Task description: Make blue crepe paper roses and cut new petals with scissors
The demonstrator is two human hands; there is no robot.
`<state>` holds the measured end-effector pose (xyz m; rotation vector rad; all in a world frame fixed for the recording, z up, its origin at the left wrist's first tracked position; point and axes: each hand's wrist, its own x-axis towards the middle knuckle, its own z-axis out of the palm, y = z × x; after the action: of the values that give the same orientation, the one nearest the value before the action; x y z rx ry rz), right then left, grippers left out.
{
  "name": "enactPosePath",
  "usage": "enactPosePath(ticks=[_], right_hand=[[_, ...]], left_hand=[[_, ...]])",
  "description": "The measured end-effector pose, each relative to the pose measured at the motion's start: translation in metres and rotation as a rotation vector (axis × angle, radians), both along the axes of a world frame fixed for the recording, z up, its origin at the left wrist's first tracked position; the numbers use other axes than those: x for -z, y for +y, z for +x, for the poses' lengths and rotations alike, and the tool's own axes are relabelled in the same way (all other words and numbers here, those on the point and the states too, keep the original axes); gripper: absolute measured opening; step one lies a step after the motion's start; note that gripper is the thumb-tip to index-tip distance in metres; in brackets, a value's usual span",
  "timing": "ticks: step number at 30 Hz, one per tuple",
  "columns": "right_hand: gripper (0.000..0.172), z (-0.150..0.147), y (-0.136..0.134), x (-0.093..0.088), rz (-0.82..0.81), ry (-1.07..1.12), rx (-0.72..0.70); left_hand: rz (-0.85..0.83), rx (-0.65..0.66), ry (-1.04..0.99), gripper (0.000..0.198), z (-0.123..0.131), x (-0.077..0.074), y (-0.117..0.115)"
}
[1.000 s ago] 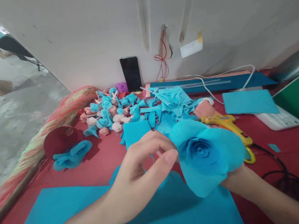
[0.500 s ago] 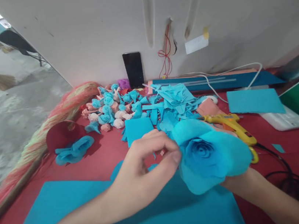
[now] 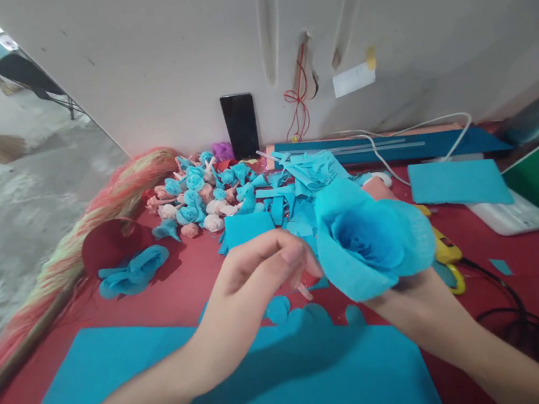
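Observation:
A large blue crepe-paper flower [image 3: 370, 241] is held up in front of me, tilted, its rolled centre facing up and left. My right hand [image 3: 401, 304] grips it from beneath; the petals hide those fingers. My left hand [image 3: 261, 283] is closed at the flower's left side, thumb bent in and fingertips against the petal edge. Below lies a long blue paper sheet [image 3: 325, 381], with small rounded blue paper pieces [image 3: 278, 310] at its far edge. Behind the flower, a yellow glue gun [image 3: 446, 247] is partly covered.
Small paper flowers [image 3: 196, 195] are heaped at the back left, near blue paper scraps [image 3: 315, 172]. A loose blue petal piece [image 3: 134, 272] lies left. A black phone [image 3: 241, 125] leans on the wall. A black cable [image 3: 507, 289] runs right; a broom [image 3: 114, 204] borders the left.
The flower has risen slightly and tipped so that its centre shows less. My left thumb has slid back from the petal edge, and more rounded paper pieces show underneath.

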<state>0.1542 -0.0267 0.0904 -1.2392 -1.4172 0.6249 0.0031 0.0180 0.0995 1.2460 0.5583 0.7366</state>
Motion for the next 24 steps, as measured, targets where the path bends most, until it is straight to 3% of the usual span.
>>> enactPosePath(ticks=[4, 8, 14, 24], right_hand=[[0.003, 0.001, -0.002, -0.001, -0.001, 0.052, -0.038], [0.013, 0.0, -0.001, 0.006, 0.003, 0.058, -0.066], [0.024, -0.004, 0.003, 0.016, 0.173, -0.055, -0.003], [0.015, -0.002, 0.002, 0.021, 0.095, -0.087, 0.071]], left_hand=[[-0.018, -0.015, -0.001, 0.018, 0.001, -0.001, -0.002], [0.007, -0.026, 0.035, 0.015, 0.002, -0.001, -0.004], [0.159, -0.05, 0.165, 0.009, 0.002, 0.001, -0.005], [0.198, -0.033, 0.168, 0.022, 0.007, -0.003, -0.007]])
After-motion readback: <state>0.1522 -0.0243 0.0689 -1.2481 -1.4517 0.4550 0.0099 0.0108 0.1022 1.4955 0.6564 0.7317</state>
